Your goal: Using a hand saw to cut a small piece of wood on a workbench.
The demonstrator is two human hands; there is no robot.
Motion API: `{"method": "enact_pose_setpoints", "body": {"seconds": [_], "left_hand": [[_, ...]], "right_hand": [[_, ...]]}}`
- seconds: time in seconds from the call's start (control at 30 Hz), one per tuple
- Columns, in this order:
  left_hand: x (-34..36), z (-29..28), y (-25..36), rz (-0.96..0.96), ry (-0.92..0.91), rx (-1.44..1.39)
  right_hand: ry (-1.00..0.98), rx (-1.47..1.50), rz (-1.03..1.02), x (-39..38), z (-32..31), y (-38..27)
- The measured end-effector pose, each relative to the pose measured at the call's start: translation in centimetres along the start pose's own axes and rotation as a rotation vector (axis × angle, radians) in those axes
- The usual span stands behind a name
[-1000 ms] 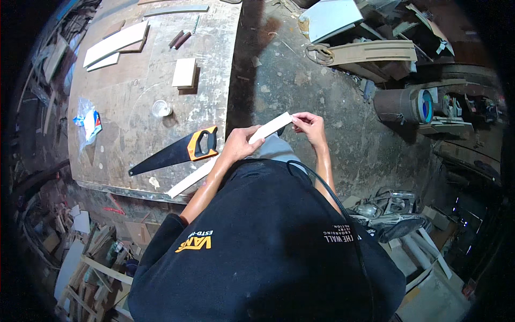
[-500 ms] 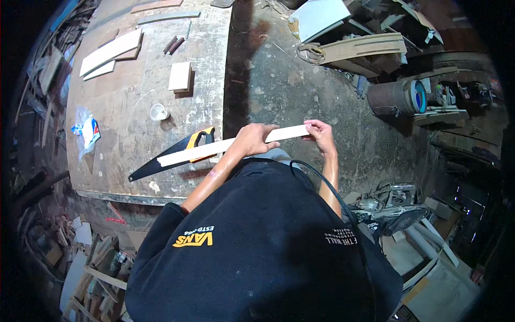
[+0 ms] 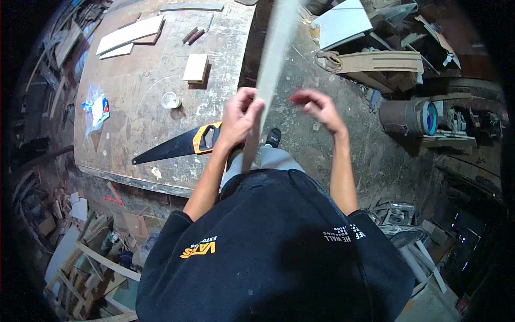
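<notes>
My left hand [image 3: 241, 115] grips a long, narrow wooden strip [image 3: 275, 59], thumb on its near face. The strip stands steeply, its upper end blurred and running out at the top edge, its lower end by my legs. To the right, apart from the strip, my right hand [image 3: 320, 110] is raised with bent fingers apart, slightly smeared by motion, and nothing shows in it. A handsaw [image 3: 179, 146] with a black blade and yellow-black handle lies on the worktable [image 3: 134, 118], its handle close beside my left wrist.
On the table are a clear plastic cup [image 3: 171, 100], a small pale wood block [image 3: 195, 68], white boards [image 3: 131, 36], two dark short sticks [image 3: 193, 36] and a plastic bag [image 3: 96, 110]. A metal drum [image 3: 399, 117] lies at the right. Scrap wood [image 3: 94, 268] is heaped at the lower left.
The strip has swung from lying nearly level over the saw to standing steeply. My right hand has let go of its end. The view has shifted slightly.
</notes>
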State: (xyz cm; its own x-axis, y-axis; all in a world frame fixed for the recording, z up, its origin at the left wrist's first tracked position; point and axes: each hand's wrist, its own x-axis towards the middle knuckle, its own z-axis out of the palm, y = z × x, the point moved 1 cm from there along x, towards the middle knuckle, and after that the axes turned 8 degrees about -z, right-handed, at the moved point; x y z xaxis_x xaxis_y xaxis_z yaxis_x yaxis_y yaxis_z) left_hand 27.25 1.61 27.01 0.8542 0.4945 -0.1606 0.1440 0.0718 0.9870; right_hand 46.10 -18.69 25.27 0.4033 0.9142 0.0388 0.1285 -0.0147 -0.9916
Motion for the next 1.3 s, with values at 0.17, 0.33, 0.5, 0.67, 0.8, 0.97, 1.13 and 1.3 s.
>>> {"method": "enact_pose_setpoints", "body": {"seconds": [0.17,0.33,0.5,0.67,0.8,0.97,1.13,1.3], "left_hand": [[-5.1,-5.6,-1.5,0.022,0.642,-0.379],[-11.7,-11.8,-6.5,-0.146,1.071,-0.650],[-14.3,-14.0,-12.1,-0.219,1.125,-0.789],[-15.4,-14.6,-15.0,-0.273,1.138,-0.857],[-15.4,-14.2,-15.8,-0.262,1.071,-0.877],[-15.5,-14.5,-18.9,-0.366,1.010,-0.945],[-15.4,-14.7,-20.0,-0.394,1.005,-0.956],[-15.7,-15.2,-20.5,-0.442,1.002,-0.920]], "right_hand": [[-0.439,0.389,0.400,-0.6,7.1,-0.8],[-0.412,0.342,0.475,-2.8,9.7,-0.2],[-0.330,0.496,0.425,-3.0,13.2,-1.1],[-0.146,0.331,0.417,-4.0,15.4,0.5],[0.022,0.258,0.416,-4.7,16.9,1.1],[0.112,0.221,0.393,-5.6,17.6,2.6],[0.127,0.266,0.380,-6.3,18.7,4.1],[0.114,0.370,0.408,-6.9,18.4,7.1]]}}
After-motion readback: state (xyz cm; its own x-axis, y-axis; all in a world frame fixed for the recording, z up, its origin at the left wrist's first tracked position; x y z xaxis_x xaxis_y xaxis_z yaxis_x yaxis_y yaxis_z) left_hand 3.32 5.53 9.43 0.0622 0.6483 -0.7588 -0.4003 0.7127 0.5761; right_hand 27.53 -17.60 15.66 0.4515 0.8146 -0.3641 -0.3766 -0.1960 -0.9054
